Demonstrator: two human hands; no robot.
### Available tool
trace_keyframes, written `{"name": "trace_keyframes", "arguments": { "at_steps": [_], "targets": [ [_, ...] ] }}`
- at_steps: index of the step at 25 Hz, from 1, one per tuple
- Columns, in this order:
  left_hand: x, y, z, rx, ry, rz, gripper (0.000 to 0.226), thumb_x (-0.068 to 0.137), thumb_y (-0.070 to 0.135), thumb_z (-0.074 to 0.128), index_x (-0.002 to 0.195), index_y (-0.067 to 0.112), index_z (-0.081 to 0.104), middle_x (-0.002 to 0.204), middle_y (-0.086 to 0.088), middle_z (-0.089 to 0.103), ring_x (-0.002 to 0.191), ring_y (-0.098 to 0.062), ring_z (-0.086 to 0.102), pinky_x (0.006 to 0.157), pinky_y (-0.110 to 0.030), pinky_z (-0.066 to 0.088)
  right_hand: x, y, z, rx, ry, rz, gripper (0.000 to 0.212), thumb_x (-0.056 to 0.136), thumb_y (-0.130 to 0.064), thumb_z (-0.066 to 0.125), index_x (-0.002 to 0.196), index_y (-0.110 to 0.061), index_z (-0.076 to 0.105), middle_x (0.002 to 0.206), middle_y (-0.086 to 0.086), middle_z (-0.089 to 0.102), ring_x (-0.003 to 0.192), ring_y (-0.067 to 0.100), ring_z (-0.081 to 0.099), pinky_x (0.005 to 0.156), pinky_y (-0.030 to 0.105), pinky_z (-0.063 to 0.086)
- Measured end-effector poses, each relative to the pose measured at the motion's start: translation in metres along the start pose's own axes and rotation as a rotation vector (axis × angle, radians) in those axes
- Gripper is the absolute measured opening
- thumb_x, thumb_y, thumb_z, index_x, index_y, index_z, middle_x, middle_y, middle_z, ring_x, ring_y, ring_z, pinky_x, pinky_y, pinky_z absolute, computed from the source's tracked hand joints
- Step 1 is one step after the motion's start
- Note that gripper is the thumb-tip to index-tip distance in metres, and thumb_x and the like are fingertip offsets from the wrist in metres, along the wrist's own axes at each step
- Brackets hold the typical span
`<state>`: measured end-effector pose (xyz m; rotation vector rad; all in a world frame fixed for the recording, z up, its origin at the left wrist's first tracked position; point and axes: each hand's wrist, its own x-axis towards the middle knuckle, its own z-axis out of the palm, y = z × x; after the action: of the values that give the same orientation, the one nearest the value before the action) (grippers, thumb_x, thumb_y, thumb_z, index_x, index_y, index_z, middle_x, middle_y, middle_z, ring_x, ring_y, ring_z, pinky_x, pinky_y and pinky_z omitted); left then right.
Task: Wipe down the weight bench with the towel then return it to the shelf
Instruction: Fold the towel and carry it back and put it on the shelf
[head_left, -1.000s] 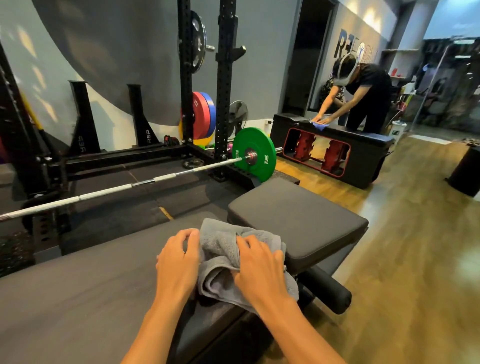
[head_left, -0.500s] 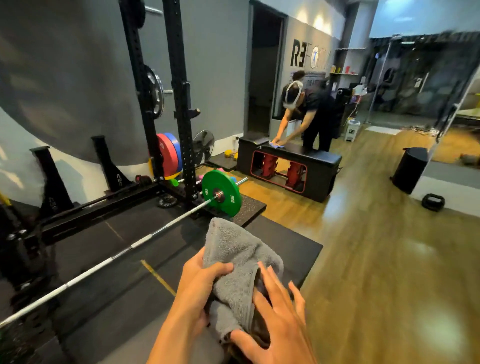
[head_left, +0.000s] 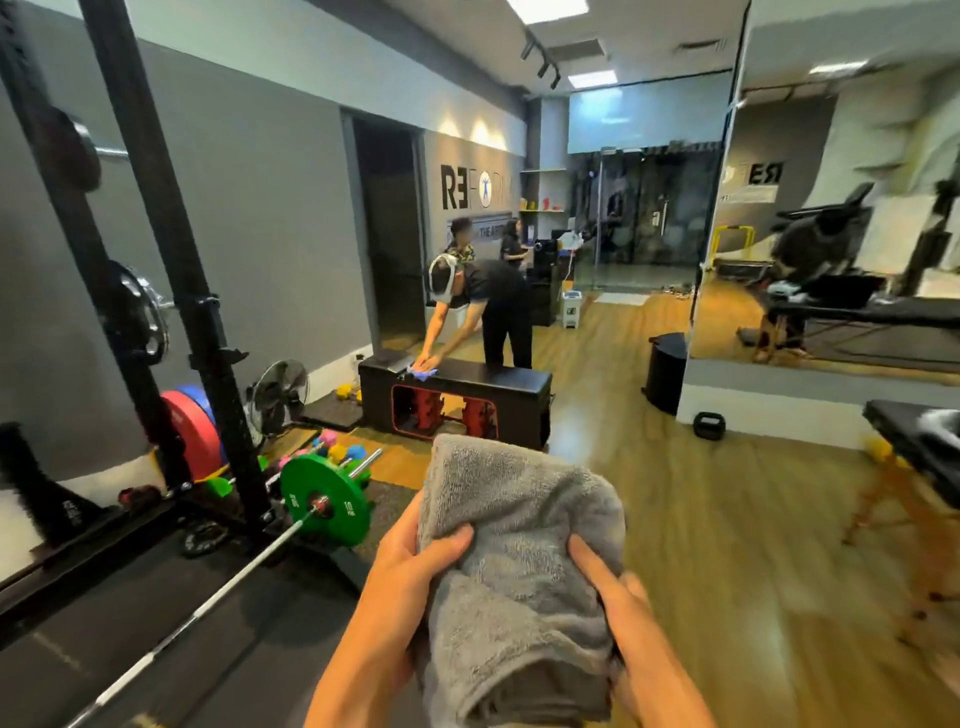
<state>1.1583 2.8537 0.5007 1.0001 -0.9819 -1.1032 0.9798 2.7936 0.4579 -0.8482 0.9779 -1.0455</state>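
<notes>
A folded grey towel is held up in front of me at chest height. My left hand grips its left side with the thumb across the front. Against the towel's right side my right hand is closed, fingers pressed into the cloth. The weight bench I was wiping is out of the frame. A shelf with small coloured items hangs on the far wall by the entrance.
A squat rack and a barbell with a green plate stand at left. A person wipes a black storage bench ahead. A black bin, a kettlebell, a massage table and a mirror wall sit to the right. Wooden floor runs ahead.
The towel has come up off the bench in both hands. My view has risen and turned right, so the bench dropped out of sight and the room ahead opened up.
</notes>
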Motion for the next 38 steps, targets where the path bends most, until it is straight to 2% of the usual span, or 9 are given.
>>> {"name": "trace_keyframes", "arguments": {
  "at_steps": [4,7,10,16,19,22,28,32,38],
  "targets": [
    [0.068,-0.005,0.033,-0.033,0.024,0.061,0.043,0.071,0.006,0.071,0.111,0.021,0.067,0.104,-0.005,0.076,0.093,-0.022,0.072,0.077,-0.034,0.059,0.049,-0.038,-0.020,-0.020,0.114,-0.152,0.037,0.076,-0.034,0.081,0.102,-0.009,0.072,0.092,0.016,0.078,0.085,0.033,0.075,0.075,0.048,0.061],
    [0.129,-0.016,0.055,-0.071,-0.019,0.082,0.036,0.081,0.006,0.062,0.114,0.022,0.065,0.104,-0.003,0.076,0.092,-0.020,0.072,0.075,-0.032,0.058,0.096,-0.073,-0.037,-0.010,0.143,-0.269,0.023,0.081,-0.027,0.078,0.096,-0.011,0.074,0.089,0.012,0.079,0.085,0.028,0.076,0.074,0.041,0.060],
    [0.203,-0.028,0.075,-0.034,-0.079,0.107,0.032,0.085,0.011,0.063,0.115,0.023,0.063,0.104,0.003,0.076,0.096,-0.017,0.072,0.072,-0.027,0.058,0.157,-0.111,-0.054,-0.031,0.203,-0.380,0.027,0.080,-0.027,0.080,0.101,-0.013,0.073,0.093,0.007,0.079,0.088,0.024,0.075,0.077,0.040,0.061],
    [0.365,-0.051,0.118,0.129,-0.177,0.108,0.074,0.059,0.043,0.084,0.125,0.027,0.056,0.118,0.004,0.070,0.106,-0.013,0.069,0.092,-0.038,0.053,0.293,-0.195,-0.085,-0.043,0.288,-0.499,0.025,0.080,-0.031,0.079,0.102,-0.022,0.071,0.099,0.000,0.079,0.095,0.019,0.074,0.090,0.046,0.057],
    [0.464,-0.069,0.160,0.116,-0.188,0.172,0.059,0.071,0.032,0.081,0.125,0.026,0.056,0.119,0.002,0.069,0.106,-0.013,0.068,0.092,-0.037,0.053,0.372,-0.239,-0.116,-0.066,0.300,-0.525,0.018,0.084,-0.027,0.076,0.101,-0.021,0.071,0.101,0.001,0.078,0.096,0.019,0.074,0.090,0.044,0.057],
    [0.555,-0.105,0.205,0.073,-0.194,0.198,0.038,0.083,0.022,0.072,0.118,0.029,0.059,0.118,0.000,0.070,0.106,-0.015,0.068,0.091,-0.036,0.053,0.451,-0.267,-0.162,-0.122,0.291,-0.520,0.030,0.081,-0.029,0.079,0.108,-0.021,0.069,0.105,0.001,0.077,0.100,0.020,0.073,0.092,0.045,0.056],
    [0.756,-0.168,0.304,0.038,-0.190,0.159,0.048,0.084,0.026,0.069,0.129,0.021,0.056,0.119,0.000,0.071,0.106,-0.015,0.069,0.085,-0.030,0.055,0.646,-0.344,-0.260,-0.115,0.295,-0.525,0.020,0.085,-0.017,0.075,0.104,-0.016,0.069,0.103,0.007,0.078,0.095,0.023,0.074,0.082,0.040,0.060],
    [0.893,-0.187,0.348,0.049,-0.131,0.135,0.040,0.087,0.021,0.067,0.126,0.021,0.057,0.115,0.001,0.072,0.101,-0.011,0.071,0.076,-0.020,0.056,0.791,-0.396,-0.292,-0.081,0.279,-0.497,0.021,0.086,-0.019,0.074,0.106,-0.017,0.069,0.102,0.005,0.078,0.095,0.022,0.074,0.087,0.044,0.058],
    [1.145,-0.241,0.383,0.033,-0.040,0.185,0.028,0.082,0.020,0.071,0.109,0.024,0.065,0.106,-0.001,0.075,0.100,-0.019,0.071,0.086,-0.037,0.054,1.038,-0.456,-0.324,-0.072,0.239,-0.500,0.022,0.089,-0.020,0.070,0.111,-0.021,0.067,0.104,0.001,0.078,0.099,0.020,0.073,0.092,0.047,0.056]
  ]
}}
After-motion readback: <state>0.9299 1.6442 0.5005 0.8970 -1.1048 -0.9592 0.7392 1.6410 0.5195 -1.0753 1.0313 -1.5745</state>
